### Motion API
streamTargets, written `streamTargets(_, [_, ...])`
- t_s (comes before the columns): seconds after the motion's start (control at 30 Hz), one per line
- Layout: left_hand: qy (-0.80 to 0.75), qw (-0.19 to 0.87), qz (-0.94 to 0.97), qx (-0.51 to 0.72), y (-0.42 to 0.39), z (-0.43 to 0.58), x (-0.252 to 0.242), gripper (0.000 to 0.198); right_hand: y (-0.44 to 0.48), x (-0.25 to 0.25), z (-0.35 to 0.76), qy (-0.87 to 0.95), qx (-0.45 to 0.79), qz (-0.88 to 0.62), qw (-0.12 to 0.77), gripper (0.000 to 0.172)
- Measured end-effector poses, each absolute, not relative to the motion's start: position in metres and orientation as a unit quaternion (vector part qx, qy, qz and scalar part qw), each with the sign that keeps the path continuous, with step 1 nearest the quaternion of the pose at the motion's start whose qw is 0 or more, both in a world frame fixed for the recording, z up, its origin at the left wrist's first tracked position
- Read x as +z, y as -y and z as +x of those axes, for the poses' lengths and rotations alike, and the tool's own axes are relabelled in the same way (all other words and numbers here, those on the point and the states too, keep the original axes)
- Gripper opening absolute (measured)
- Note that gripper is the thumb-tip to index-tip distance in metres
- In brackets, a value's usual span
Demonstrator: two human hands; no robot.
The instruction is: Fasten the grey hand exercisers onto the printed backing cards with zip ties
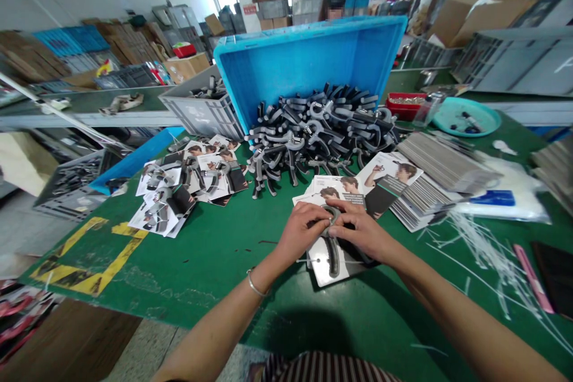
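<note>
A grey and black hand grip strengthener [332, 256] lies on a printed backing card [319, 268] on the table in front of me. My left hand [304, 227] pinches its curved upper part from the left, fingers bent. From the other side my right hand [360, 230] closes its fingers on the same part, and the fingertips of both hands meet there. What the fingertips press between them is hidden. Thin white plastic ties [303, 261] stick out at the sides of the card. Under and behind my hands are more printed cards [313, 188].
A tipped blue crate [308, 59] spills many grip strengtheners [322, 131] onto the green table [215, 274]. Carded ones [163, 209] lie left. To the right are card stacks [443, 167], loose zip ties [487, 256], a pink cutter [532, 277] and a turquoise tray [465, 116]. A person [333, 3] is behind the crate.
</note>
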State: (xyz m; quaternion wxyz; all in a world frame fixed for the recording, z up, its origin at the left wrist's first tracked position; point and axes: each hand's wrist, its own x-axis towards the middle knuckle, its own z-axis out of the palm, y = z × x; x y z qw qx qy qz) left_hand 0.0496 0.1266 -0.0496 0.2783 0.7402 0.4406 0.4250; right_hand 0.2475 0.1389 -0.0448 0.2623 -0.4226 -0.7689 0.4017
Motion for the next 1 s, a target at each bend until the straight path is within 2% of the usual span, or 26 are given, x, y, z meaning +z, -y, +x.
streamTargets(0.8, [-0.417, 0.262, 0.728, 0.478, -0.12, 0.051, -0.058, 0.008, -0.144, -0.034, 0.242, 0.744, 0.444, -0.442, 0.232, 0.031])
streamTargets(0.93, [-0.398, 0.245, 0.747, 0.473, -0.118, 0.049, -0.062, 0.012, -0.142, -0.034, 0.241, 0.734, 0.45, -0.445, 0.247, 0.03])
streamTargets(1.0, [-0.393, 0.268, 0.744, 0.469, -0.119, 0.046, -0.059, 0.014, -0.141, -0.035, 0.241, 0.735, 0.445, -0.444, 0.254, 0.029])
